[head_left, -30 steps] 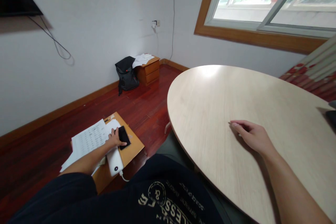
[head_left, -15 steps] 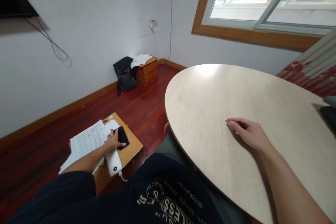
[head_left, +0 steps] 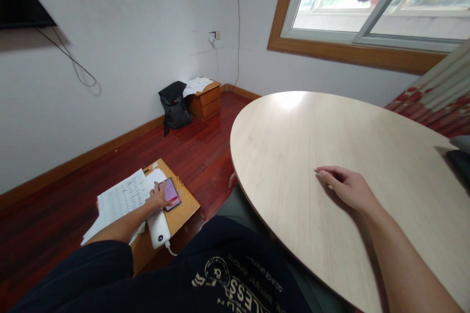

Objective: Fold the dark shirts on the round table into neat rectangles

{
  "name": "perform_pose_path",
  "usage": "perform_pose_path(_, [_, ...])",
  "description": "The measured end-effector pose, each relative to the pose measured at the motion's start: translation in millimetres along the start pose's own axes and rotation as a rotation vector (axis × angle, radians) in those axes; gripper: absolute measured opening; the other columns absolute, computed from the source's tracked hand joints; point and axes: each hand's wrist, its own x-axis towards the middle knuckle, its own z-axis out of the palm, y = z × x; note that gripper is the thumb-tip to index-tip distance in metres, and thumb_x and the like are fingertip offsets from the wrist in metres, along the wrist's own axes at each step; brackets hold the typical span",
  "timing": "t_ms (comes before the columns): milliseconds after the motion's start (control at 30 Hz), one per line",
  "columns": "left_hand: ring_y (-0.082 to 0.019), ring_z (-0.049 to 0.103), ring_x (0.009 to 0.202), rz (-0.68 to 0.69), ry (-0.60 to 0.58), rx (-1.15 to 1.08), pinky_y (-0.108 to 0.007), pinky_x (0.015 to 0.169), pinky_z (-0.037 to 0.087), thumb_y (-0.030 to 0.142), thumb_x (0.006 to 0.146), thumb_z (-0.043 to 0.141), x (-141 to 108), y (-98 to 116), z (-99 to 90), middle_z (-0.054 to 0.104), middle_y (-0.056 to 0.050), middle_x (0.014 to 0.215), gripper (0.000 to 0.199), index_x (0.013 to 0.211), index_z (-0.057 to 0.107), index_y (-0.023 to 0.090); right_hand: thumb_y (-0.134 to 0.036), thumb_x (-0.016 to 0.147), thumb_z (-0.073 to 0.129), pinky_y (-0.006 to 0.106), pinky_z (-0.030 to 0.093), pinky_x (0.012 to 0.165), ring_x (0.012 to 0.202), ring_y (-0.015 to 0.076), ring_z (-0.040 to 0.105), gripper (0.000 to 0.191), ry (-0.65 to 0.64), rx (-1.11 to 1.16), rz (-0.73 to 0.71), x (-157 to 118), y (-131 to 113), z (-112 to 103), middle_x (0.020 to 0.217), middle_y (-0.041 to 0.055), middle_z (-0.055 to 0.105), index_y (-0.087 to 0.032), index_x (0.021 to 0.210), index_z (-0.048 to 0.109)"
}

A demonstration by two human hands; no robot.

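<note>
Pink-lit smartphone (head_left: 172, 195), one: lying flat on a low brown stand (head_left: 188, 203), beside printed sheets (head_left: 121, 200) and a white cabled device (head_left: 158, 227). Left hand (head_left: 157, 197): at the phone, fingers spread; clamping uncertain. Right hand (head_left: 345, 183): on the oval table (head_left: 290, 142), thumb and forefinger together; whether pinching anything, I cannot tell. Handling, in my judgement: light touch, phone flat, fingertips off the display's middle. Lettering: "LESS" on the dark shirt (head_left: 176, 281); sheets' print too small; no brand legible.
</note>
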Motion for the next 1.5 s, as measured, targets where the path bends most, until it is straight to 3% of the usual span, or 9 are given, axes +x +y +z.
perform_pose_path(133, [-0.051, 0.025, 0.147, 0.003, -0.006, 0.016, -0.055, 0.112, 0.034, 0.061, 0.054, 0.084, 18, -8, -6.6, 0.001, -0.025, 0.168, 0.137, 0.162, 0.011, 0.018, -0.063, 0.076, 0.060, 0.039, 0.051, 0.070, 0.075, 0.0263, 0.066, 0.049, -0.003, 0.008, -0.007, 0, 1, 0, 0.088, 0.0102, 0.076, -0.020, 0.092, 0.078])
perform_pose_path(267, [-0.046, 0.028, 0.148, -0.012, 0.018, 0.053, -0.050, 0.116, 0.031, 0.058, 0.068, 0.075, 34, -19, -18.4, 0.015, -0.026, 0.165, 0.114, 0.159, 0.024, 0.013, -0.064, 0.075, 0.060, 0.040, 0.051, 0.071, 0.073, 0.0260, 0.066, 0.051, -0.005, 0.003, 0.008, 0, 0, 0, 0.087, 0.0098, 0.076, -0.020, 0.092, 0.078])
perform_pose_path(600, [-0.038, 0.033, 0.147, 0.059, 0.031, 0.074, -0.047, 0.113, 0.034, 0.044, 0.075, 0.064, 39, -33, -19.9, 0.043, -0.020, 0.156, 0.088, 0.154, 0.037, 0.016, -0.063, 0.073, 0.061, 0.040, 0.051, 0.071, 0.075, 0.0266, 0.067, 0.050, 0.000, 0.000, 0.031, 0, -2, 0, 0.088, 0.0092, 0.077, -0.020, 0.091, 0.078])
perform_pose_path(867, [-0.036, 0.044, 0.141, 0.042, 0.009, 0.076, -0.044, 0.113, 0.035, 0.032, 0.078, 0.054, 39, -30, -19.0, 0.042, -0.022, 0.155, 0.081, 0.154, 0.035, 0.012, -0.064, 0.074, 0.061, 0.040, 0.050, 0.069, 0.071, 0.0246, 0.064, 0.051, -0.010, -0.002, 0.044, 0, -1, 0, 0.086, 0.0090, 0.076, -0.020, 0.093, 0.078])
perform_pose_path(1267, [-0.040, 0.049, 0.135, 0.018, 0.039, 0.015, -0.048, 0.107, 0.042, 0.033, 0.070, 0.056, 32, -28, -21.0, 0.047, -0.019, 0.152, 0.089, 0.155, 0.034, 0.015, -0.064, 0.075, 0.061, 0.039, 0.050, 0.068, 0.070, 0.0250, 0.064, 0.051, -0.011, 0.008, 0.021, -2, -5, -1, 0.081, 0.0087, 0.074, -0.019, 0.093, 0.078])
perform_pose_path(1500, [-0.040, 0.049, 0.136, 0.068, 0.065, -0.011, -0.049, 0.109, 0.040, 0.032, 0.072, 0.054, 32, -28, -20.4, 0.047, -0.023, 0.151, 0.084, 0.152, 0.038, 0.010, -0.066, 0.075, 0.061, 0.039, 0.050, 0.067, 0.071, 0.0250, 0.064, 0.055, -0.036, 0.029, 0.048, 1, 1, 0, 0.083, 0.0092, 0.074, -0.018, 0.097, 0.077])
